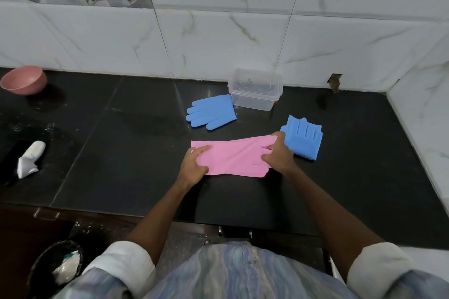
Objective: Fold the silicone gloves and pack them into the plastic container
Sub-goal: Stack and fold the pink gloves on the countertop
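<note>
Both the left hand (194, 162) and right hand (277, 153) pinch the flat pink silicone glove (233, 155); springy silicone may unfold once released

Black stone counter (121, 153) before me. On it lay: pink glove (233, 158), flat blue glove (211, 111), folded blue glove (303, 139), clear container (255, 90) by the wall, pink bowl (24, 80), white packet (30, 159).

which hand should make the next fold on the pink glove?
Probably right. The right hand already pinches the finger end of the pink glove, while the left hand holds the cuff end against the counter as an anchor.
</note>
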